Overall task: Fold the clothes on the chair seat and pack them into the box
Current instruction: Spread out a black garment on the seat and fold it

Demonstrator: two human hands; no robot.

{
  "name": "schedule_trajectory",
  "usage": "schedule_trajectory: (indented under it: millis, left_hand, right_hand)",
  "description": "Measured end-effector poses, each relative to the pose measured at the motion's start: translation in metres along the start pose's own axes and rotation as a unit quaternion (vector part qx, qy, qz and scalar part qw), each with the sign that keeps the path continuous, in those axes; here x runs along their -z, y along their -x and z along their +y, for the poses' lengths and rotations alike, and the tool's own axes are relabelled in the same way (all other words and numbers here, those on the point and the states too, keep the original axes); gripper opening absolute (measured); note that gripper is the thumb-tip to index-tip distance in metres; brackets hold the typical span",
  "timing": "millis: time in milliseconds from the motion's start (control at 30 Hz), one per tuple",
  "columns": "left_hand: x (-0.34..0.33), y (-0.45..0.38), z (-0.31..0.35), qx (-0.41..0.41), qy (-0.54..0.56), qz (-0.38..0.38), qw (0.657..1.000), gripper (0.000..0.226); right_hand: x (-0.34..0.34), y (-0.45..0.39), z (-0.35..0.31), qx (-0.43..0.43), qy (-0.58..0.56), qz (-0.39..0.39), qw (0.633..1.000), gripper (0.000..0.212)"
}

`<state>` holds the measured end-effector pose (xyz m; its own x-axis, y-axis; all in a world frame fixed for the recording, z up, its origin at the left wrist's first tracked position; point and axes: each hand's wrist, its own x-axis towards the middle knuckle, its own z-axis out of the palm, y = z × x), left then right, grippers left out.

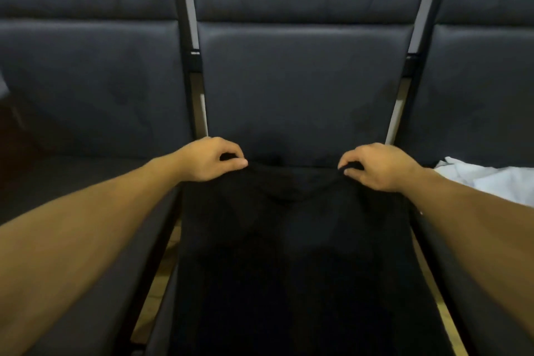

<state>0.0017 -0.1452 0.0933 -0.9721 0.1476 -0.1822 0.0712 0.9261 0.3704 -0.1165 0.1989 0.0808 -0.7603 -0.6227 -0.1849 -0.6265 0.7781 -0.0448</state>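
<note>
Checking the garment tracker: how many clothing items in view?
2. A black garment lies on the middle chair seat, pinched by both hands. White cloth lies on the seat at right, cropped; more may be hidden.

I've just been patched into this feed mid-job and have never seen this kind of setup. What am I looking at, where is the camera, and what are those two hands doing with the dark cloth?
There is no machine here: a person works with bare hands. The single picture comes from a camera worn on the head, looking forward and down, so both forearms reach in from the bottom corners. Ahead is a row of dark padded chairs. A black garment is spread over the middle seat and hangs toward the camera. The left hand pinches its far edge on one side, and the right hand pinches it on the other. On the next seat to the right lies a crumpled white cloth, partly out of frame. The box is not in view.
</note>
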Motion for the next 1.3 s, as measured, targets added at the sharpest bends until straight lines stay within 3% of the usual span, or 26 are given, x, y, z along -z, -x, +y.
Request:
schedule_trajectory:
  millis: [100,267,400,567,733,833,933,1000,1133,1300]
  left_hand:
    - [0.05,0.005,0.011,0.016,-0.032,0.009,0.999,0.036]
    - [0.152,0.007,0.03,0.011,0.004,0.105,0.994,0.019]
    - [0.213,0.028,0.057,-0.013,-0.007,0.169,0.985,0.006]
    - [0.196,0.072,0.074,-0.044,-0.073,0.185,0.979,0.013]
    - [0.069,0.117,0.062,-0.036,-0.1,0.115,0.988,0.031]
    - [-0.035,0.141,0.052,0.017,-0.069,0.006,0.997,0.059]
    - [-0.121,0.162,0.039,0.075,-0.08,-0.138,0.984,0.069]
    - [-0.147,0.169,0.035,0.083,-0.093,-0.174,0.977,0.066]
    - [-0.15,0.172,0.032,0.114,-0.04,-0.155,0.98,0.048]
    - [-0.156,0.172,0.028,0.159,0.0,-0.169,0.973,0.037]
  right_hand:
    - [0.046,0.0,0.007,-0.005,0.074,0.056,0.996,0.026]
    - [0.139,0.015,0.027,-0.033,0.097,0.218,0.971,0.04]
    - [0.197,0.053,0.033,-0.035,0.072,0.377,0.923,0.055]
    - [0.175,0.101,0.016,-0.034,0.027,0.406,0.913,0.045]
    - [0.033,0.147,-0.012,-0.019,-0.023,0.265,0.964,0.043]
    - [-0.064,0.173,-0.03,-0.043,-0.021,0.118,0.992,0.028]
    - [-0.137,0.199,-0.05,-0.084,-0.043,-0.047,0.994,0.043]
    - [-0.153,0.207,-0.06,-0.115,-0.081,-0.081,0.987,0.045]
    - [-0.145,0.205,-0.068,-0.169,-0.124,-0.064,0.976,0.044]
    - [-0.145,0.203,-0.058,-0.195,-0.131,-0.115,0.965,0.02]
